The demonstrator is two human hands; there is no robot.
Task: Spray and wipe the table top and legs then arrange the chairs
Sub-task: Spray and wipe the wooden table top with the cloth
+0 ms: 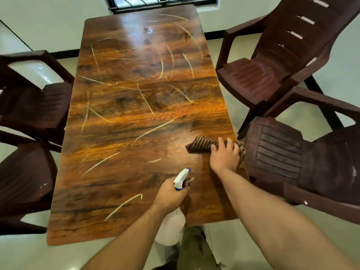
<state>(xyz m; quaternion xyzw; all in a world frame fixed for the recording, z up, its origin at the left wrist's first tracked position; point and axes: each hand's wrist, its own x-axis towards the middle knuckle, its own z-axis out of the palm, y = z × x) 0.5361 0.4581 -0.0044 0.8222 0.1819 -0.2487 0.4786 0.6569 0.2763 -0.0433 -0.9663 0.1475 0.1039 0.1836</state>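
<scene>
Wiping the table top at its near right edge.
Left hand grips the spray bottle; right hand presses the cloth flat; better use long, overlapping strokes.

A home dining room: wooden table, plastic armchairs, tiled floor, barred window.
</scene>
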